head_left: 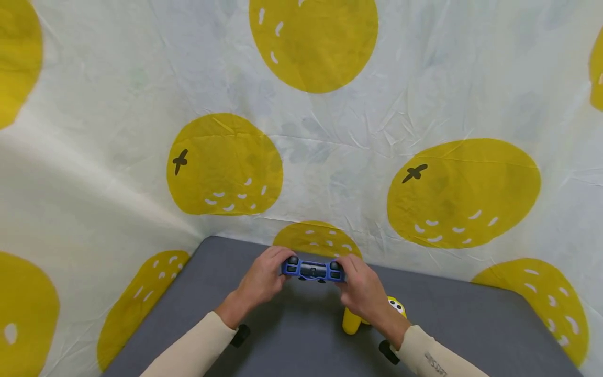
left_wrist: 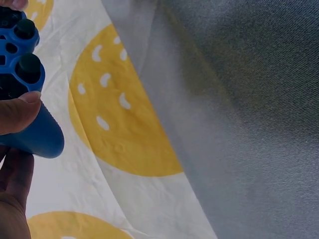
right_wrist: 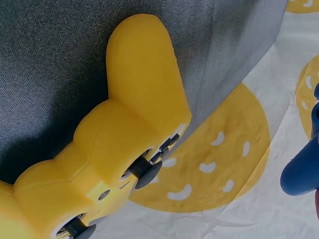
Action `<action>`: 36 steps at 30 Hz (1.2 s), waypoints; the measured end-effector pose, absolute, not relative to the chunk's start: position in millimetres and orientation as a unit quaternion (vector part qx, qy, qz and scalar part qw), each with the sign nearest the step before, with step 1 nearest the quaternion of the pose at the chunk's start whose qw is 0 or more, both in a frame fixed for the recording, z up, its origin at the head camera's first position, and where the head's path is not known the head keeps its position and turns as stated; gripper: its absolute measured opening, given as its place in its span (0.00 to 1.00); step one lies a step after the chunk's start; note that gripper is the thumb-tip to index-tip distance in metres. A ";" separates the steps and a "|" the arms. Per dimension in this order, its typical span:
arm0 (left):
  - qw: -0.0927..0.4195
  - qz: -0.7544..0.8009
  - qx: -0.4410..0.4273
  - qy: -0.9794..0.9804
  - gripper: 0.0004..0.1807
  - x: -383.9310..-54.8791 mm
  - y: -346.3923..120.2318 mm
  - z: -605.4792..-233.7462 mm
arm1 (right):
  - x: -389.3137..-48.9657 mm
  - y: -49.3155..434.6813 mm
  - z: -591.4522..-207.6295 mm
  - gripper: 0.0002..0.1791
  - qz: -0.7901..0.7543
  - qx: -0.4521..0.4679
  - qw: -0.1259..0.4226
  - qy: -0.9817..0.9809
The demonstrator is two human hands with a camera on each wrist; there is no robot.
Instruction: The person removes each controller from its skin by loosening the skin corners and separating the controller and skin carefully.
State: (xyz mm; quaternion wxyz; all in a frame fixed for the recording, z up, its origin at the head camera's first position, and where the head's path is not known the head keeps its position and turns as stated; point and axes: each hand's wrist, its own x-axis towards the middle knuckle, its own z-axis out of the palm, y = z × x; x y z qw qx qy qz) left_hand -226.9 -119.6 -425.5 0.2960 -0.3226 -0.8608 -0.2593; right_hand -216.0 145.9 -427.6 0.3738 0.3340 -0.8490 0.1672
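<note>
A blue game controller is held up above the grey surface, its trigger edge facing the head camera. My left hand grips its left end, and my right hand grips the right end. In the left wrist view the thumb lies on the face of the blue controller, near a dark thumbstick, with fingers behind the grip. Beneath my right wrist a yellow game controller rests on the surface, partly hidden by the arm. The right wrist view shows this yellow controller close up, with two black thumbsticks.
The grey fabric-covered surface spreads under both arms. A white cloth printed with large yellow fruit hangs behind it and along the sides. Dark bands sit at both wrists beside the cream sleeves.
</note>
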 end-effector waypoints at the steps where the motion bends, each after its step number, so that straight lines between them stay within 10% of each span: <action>1: 0.298 -0.260 -0.323 -0.860 0.26 -226.7 -119.2 -425.3 | -215.5 146.0 -427.6 0.28 0.166 0.333 0.374 -0.849; 29: 0.184 -0.275 -0.302 -0.894 0.25 -217.2 -114.2 -408.6 | -214.2 145.1 -430.9 0.28 0.170 0.322 0.364 -0.857; 36: 0.235 -0.241 -0.299 -0.893 0.23 -216.7 -111.6 -409.9 | -214.8 143.6 -427.3 0.27 0.151 0.331 0.361 -0.859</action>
